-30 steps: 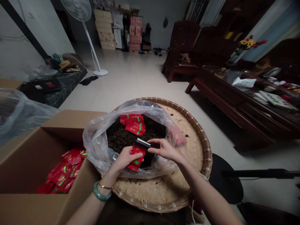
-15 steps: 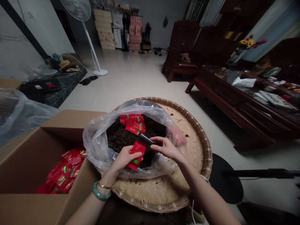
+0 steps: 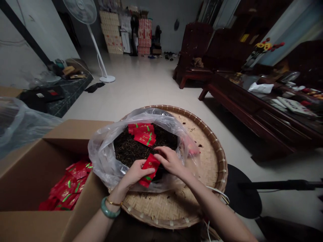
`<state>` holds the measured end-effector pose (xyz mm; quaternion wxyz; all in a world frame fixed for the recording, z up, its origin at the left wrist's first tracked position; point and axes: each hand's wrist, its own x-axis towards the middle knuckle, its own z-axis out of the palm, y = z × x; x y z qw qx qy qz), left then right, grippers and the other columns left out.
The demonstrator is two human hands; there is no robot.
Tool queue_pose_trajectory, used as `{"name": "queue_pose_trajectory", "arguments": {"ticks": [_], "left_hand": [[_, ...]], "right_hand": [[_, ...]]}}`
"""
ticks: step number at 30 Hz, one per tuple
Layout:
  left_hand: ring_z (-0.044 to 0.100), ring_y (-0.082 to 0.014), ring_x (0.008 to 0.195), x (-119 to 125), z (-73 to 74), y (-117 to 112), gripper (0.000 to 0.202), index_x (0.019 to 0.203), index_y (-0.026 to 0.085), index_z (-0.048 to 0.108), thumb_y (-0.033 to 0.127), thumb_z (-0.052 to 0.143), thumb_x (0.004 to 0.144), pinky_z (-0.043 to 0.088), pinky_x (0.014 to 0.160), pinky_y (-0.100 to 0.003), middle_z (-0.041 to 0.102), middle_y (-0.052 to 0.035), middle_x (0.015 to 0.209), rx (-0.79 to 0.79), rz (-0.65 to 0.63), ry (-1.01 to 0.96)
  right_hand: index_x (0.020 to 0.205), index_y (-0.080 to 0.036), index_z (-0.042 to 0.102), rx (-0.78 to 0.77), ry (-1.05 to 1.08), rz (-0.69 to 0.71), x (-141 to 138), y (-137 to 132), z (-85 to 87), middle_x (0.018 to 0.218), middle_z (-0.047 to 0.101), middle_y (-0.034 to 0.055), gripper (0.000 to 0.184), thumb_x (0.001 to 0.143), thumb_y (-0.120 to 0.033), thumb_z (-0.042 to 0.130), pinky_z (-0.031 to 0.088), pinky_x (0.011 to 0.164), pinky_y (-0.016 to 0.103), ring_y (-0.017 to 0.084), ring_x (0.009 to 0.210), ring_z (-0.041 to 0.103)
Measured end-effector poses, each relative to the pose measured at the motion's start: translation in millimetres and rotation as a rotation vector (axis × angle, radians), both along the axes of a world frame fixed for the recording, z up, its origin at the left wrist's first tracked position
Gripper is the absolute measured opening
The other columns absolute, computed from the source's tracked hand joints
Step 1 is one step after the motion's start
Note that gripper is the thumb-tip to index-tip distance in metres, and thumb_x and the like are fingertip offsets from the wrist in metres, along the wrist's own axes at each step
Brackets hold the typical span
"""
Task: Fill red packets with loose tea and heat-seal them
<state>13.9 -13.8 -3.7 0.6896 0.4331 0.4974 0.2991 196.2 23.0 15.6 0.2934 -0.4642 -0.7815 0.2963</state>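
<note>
My left hand point(image 3: 137, 173) is closed on a small red packet point(image 3: 148, 169) with green and gold print, thumb across its front. At the packet's upper edge, my right hand point(image 3: 170, 161) is closed, its fingertips touching the top corner. The black tool seen earlier does not show clearly. Below both hands is a clear plastic bag point(image 3: 101, 149) of dark, twisted dry leaves point(image 3: 131, 149) that look like tea. Several red packets point(image 3: 143, 134) lie overlapped on the leaves. The bag stands on a round woven bamboo tray point(image 3: 212, 158).
A cardboard box point(image 3: 87, 201) at the left holds a heap of red packets point(image 3: 72, 185). A white cable point(image 3: 218, 191) hangs by the tray's right edge, near a black round base point(image 3: 243, 195). Farther off stand a fan point(image 3: 107, 79) and a dark wooden table point(image 3: 242, 107).
The black tool in my right hand has gone from sight. My right hand has shifted left to the packet's top edge. The packet has tilted slightly and moved right.
</note>
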Motion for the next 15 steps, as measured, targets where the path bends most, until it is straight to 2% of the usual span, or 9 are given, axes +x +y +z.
{"name": "queue_pose_trajectory", "arguments": {"ticks": [2,5,8,11,13,15], "left_hand": [[0.066,-0.0167,0.06,2,2.1,-1,0.034,0.079,0.01,0.064,0.035,0.077,0.06,0.05,0.059,-0.026,0.072,-0.0061,0.068,0.001,-0.015,0.009],[0.066,-0.0172,0.059,3,4.9,-1,0.036,0.078,0.01,0.065,0.037,0.078,0.058,0.05,0.059,-0.026,0.071,-0.0069,0.067,-0.022,-0.019,-0.003],[0.067,-0.0184,0.061,3,4.6,-2,0.041,0.08,0.01,0.064,0.041,0.079,0.057,0.05,0.058,-0.026,0.071,-0.0071,0.068,-0.055,-0.022,-0.051],[0.068,-0.0207,0.063,-5,4.2,-4,0.046,0.085,0.012,0.064,0.043,0.081,0.056,0.05,0.056,-0.027,0.071,-0.0079,0.074,-0.09,0.005,-0.118],[0.067,-0.0207,0.064,-19,7.9,-6,0.051,0.089,0.016,0.064,0.047,0.082,0.053,0.05,0.056,-0.028,0.072,-0.0069,0.079,-0.062,0.148,-0.209],[0.064,-0.018,0.063,-41,16.6,-9,0.059,0.092,0.026,0.065,0.064,0.077,0.048,0.048,0.053,-0.026,0.072,-0.0016,0.08,0.097,0.463,-0.389]], "right_hand": [[0.089,-0.018,0.063,0.022,-0.02,0.054,-12,2,-0.6,0.078,0.064,0.004,0.023,0.089,-0.038,0.051,0.043,0.069,0.026,0.015,0.073,0.056],[0.07,-0.018,0.057,0.051,-0.043,0.081,-23,3,-6.0,0.069,0.059,0.0027,0.03,0.092,-0.035,0.045,0.039,0.062,0.024,0.013,0.063,0.051],[0.066,-0.018,0.053,0.01,0.004,0.073,-24,4,-7.5,0.065,0.056,0.0011,0.032,0.091,-0.037,0.045,0.038,0.06,0.024,0.012,0.06,0.048],[0.073,-0.019,0.055,-0.167,0.13,0.023,-21,11,-4.9,0.064,0.055,-0.0014,0.035,0.091,-0.045,0.042,0.039,0.058,0.022,0.011,0.059,0.05],[0.086,-0.019,0.057,-0.268,0.196,-0.016,-18,19,-5.0,0.067,0.056,-0.0022,0.037,0.094,-0.047,0.033,0.041,0.057,0.022,0.011,0.058,0.052],[0.096,-0.02,0.056,-0.25,0.171,-0.033,-18,29,-8.7,0.076,0.06,-0.0008,0.035,0.095,-0.044,0.03,0.044,0.063,0.023,0.012,0.066,0.056]]}}
